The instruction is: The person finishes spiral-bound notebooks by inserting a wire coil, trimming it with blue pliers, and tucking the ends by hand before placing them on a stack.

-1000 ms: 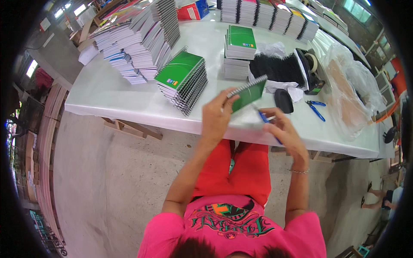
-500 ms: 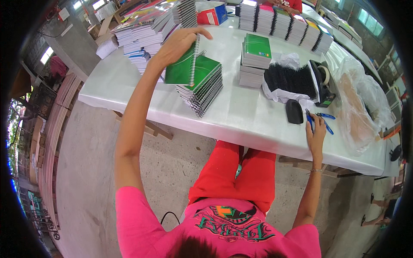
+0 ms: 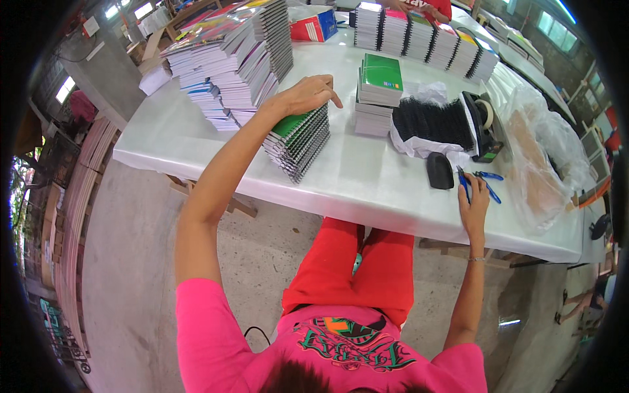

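Note:
A stack of green-covered spiral notebooks (image 3: 298,145) stands on the table's near side, wire coils facing right. My left hand (image 3: 306,95) lies over its top, fingers reaching past the coil edge; part of the top cover is hidden under it. At the right, my right hand (image 3: 474,200) has its fingers round a blue-handled hand tool that looks like pliers (image 3: 464,182), down at the table surface. More blue handles (image 3: 490,175) lie just beside these fingers. A dark, rounded object (image 3: 439,171) sits to the left of that hand.
Taller piles of notebooks (image 3: 226,69) rise at the back left. Green books (image 3: 380,82) are stacked mid-table, beside black coils (image 3: 434,124) on white paper. A black tape dispenser (image 3: 483,131) and a clear plastic bag (image 3: 549,157) stand right. Behind, a co-worker's hands (image 3: 429,10) show beyond black-coiled notebooks (image 3: 422,39).
The green notebook that my left hand held raised and tilted is down on the stack, and the hand has come down over it. My right hand stays at the blue-handled pliers.

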### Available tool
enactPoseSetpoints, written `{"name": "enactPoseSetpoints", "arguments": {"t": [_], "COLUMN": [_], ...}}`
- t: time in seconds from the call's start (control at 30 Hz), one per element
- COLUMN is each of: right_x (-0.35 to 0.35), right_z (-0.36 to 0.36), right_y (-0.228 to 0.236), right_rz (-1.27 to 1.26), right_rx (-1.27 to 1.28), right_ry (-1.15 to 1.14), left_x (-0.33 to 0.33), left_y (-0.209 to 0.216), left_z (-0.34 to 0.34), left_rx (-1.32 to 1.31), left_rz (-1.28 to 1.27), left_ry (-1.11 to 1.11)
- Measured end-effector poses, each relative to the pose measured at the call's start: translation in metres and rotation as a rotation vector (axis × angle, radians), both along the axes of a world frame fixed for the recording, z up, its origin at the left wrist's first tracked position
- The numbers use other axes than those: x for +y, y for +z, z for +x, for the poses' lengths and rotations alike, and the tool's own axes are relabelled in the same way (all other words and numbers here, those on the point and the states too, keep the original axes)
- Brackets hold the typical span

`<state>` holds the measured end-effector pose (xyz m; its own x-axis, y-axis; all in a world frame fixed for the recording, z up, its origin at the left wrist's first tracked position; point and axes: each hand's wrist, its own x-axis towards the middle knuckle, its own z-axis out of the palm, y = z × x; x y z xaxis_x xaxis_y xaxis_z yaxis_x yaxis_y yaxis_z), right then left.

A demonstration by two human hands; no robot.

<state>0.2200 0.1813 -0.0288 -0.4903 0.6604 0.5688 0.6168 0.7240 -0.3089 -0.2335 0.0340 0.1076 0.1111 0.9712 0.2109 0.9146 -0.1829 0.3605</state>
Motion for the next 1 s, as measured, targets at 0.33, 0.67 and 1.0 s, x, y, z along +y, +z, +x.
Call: {"name": "enactPoseSetpoints", "arguments": {"t": [0.33,0.67,1.0], "right_x": [-0.013,-0.122,-0.157], "right_z": [-0.019,-0.192,-0.342], "right_y": [0.011,0.036,0.022], "right_rz": [0.151,-0.435,-0.745], "right_rx": [0.077,0.592,0.894], "right_ry": [-0.088,0.494,0.316], "left_x": [-0.006,-0.075,-0.105], "left_y": [-0.011,-0.006,-0.081], "left_z": [-0.006,-0.034,-0.042], "left_rx": [0.11,-1.004,-1.682], "left_rz": [0.163,0.13,-0.004], "left_ry": [0.127,0.366,0.388]}}
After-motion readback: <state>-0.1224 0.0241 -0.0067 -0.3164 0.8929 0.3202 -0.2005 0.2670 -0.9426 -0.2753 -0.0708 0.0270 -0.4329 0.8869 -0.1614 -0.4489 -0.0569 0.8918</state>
